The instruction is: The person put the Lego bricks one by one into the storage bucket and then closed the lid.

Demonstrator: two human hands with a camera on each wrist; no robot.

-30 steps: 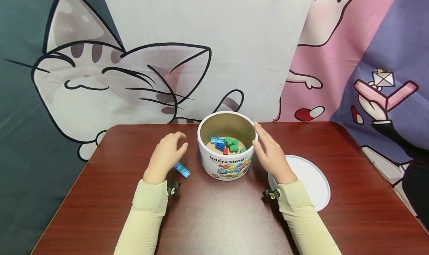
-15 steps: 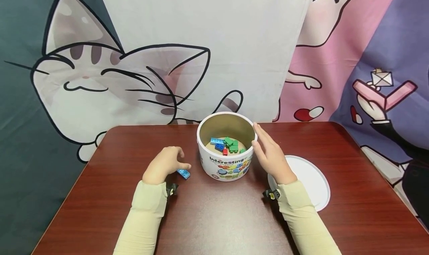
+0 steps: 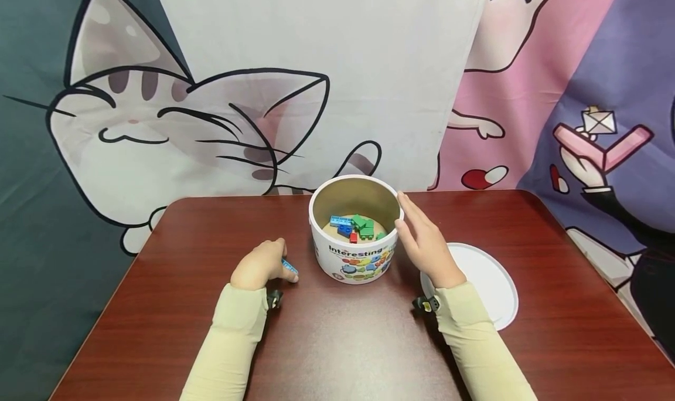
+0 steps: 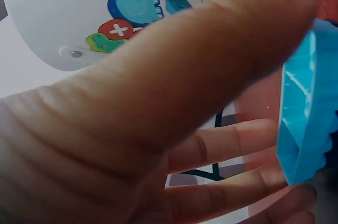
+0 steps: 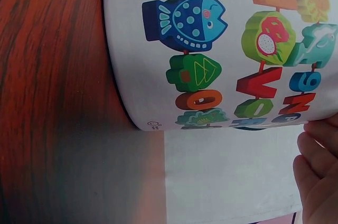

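A light blue toy brick point(image 4: 303, 108) lies between the thumb and fingers of my left hand point(image 3: 262, 264), which pinches it low at the table, left of the bucket. The left wrist view shows the brick's hollow underside, with the thumb point(image 4: 222, 49) across its upper end and the fingertips along its other side. My right hand point(image 3: 426, 244) rests with straight fingers against the right side of a round white bucket point(image 3: 353, 269). Blue, green and red bricks point(image 3: 364, 226) lie on the bucket's floor. Printed toy pictures cover its wall in the right wrist view.
A round white lid point(image 3: 490, 286) lies flat on the brown wooden table point(image 3: 337, 342), partly under the right forearm. Behind the table's far edge hangs a cartoon-printed cloth point(image 3: 343, 67). A dark object point(image 3: 654, 295) stands at the far right.
My left hand has come down toward the table and closed its thumb and fingers on the light blue brick. The right hand stays against the bucket.
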